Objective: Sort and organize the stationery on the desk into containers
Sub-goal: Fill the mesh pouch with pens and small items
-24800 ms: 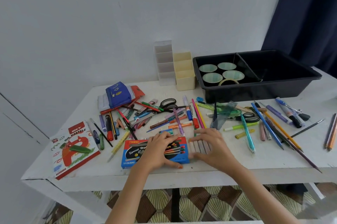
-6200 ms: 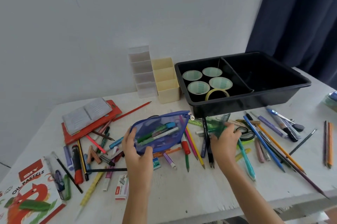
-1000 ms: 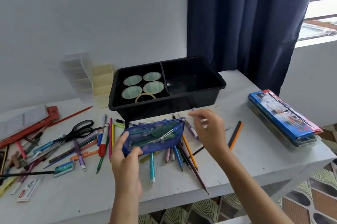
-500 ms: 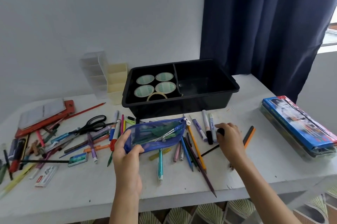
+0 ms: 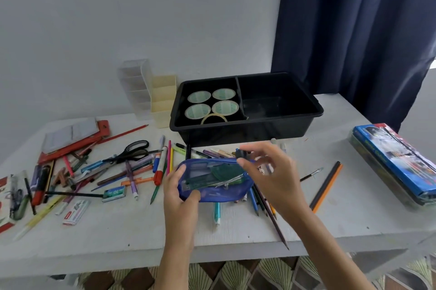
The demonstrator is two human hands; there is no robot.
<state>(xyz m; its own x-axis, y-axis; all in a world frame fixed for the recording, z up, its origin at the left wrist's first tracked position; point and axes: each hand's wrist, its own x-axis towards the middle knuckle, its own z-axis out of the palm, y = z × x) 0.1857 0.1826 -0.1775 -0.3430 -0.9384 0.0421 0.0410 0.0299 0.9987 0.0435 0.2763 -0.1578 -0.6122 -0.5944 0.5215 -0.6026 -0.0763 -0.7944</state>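
Left grip [image 5: 179, 195] holds pouch [image 5: 219, 191]; right grip [image 5: 273, 176] pinches black item [image 5: 242, 154] (blurred).

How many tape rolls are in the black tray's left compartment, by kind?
wide pale-green tape rolls: 4
thin yellowish tape ring: 1
Total: 5, all in the left compartment of the black tray.

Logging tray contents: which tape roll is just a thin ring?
The yellowish roll against the black tray's front wall; the other four show full greenish faces.
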